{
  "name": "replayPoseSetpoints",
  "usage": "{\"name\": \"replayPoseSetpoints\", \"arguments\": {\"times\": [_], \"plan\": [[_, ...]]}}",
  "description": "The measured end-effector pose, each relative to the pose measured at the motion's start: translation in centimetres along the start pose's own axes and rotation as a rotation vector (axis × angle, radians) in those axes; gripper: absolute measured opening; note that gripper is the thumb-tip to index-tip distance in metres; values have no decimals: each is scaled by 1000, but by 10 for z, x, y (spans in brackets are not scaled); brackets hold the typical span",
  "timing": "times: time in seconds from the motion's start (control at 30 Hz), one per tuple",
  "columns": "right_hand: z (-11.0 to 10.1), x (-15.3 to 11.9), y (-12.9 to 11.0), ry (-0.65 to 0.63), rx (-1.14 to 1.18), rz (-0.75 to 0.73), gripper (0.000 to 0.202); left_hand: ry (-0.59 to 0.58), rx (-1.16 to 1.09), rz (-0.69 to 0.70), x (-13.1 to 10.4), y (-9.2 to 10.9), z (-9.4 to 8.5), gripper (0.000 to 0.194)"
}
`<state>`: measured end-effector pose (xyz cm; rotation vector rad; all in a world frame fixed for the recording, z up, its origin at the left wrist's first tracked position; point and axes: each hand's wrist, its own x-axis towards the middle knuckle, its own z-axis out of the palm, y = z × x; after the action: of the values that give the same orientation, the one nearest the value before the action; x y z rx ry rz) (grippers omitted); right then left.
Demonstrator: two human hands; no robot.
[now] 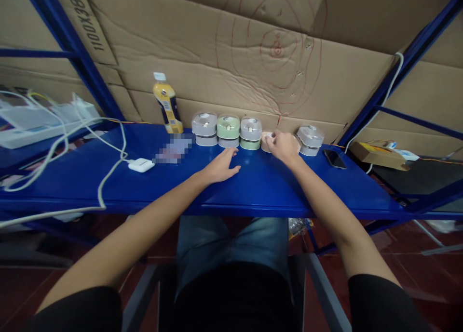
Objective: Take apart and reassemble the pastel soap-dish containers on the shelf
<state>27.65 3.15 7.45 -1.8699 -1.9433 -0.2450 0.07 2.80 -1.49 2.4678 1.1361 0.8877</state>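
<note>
Several small round-cornered containers with clear lids stand in a row along the cardboard wall. From the left come a grey stack (205, 128), a stack with a green top (228, 130) and one with a green base (251, 133). Beside them is a peach-coloured container (266, 141), low and partly hidden by my right hand (284, 146), whose fingers are closed on its top. Farther right stands another grey stack (310, 139). My left hand (222, 166) is held low over the blue table in front of the row, thumb and fingers apart, holding nothing.
A yellow drink bottle (168, 103) stands left of the row, near a blurred patch. A white charger (141, 165) with cables lies on the blue table (267, 192). At the right are a phone (334, 158) and an open cardboard box (379, 156).
</note>
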Motion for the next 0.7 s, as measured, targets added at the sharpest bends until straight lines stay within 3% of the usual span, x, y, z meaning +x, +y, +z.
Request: {"name": "replayPoseSetpoints", "arguments": {"times": [0.2, 0.33, 0.53, 0.7], "plan": [[12, 44, -71, 20, 71, 96, 88, 9, 7, -16, 0, 1, 0, 61], [26, 60, -95, -7, 100, 189, 95, 17, 6, -3, 0, 0, 1, 60], [32, 56, -88, 19, 142, 179, 86, 11, -3, 1, 0, 1, 1, 59], [12, 43, -49, 67, 296, 129, 81, 84, -110, -54, 1, 5, -2, 69]]}}
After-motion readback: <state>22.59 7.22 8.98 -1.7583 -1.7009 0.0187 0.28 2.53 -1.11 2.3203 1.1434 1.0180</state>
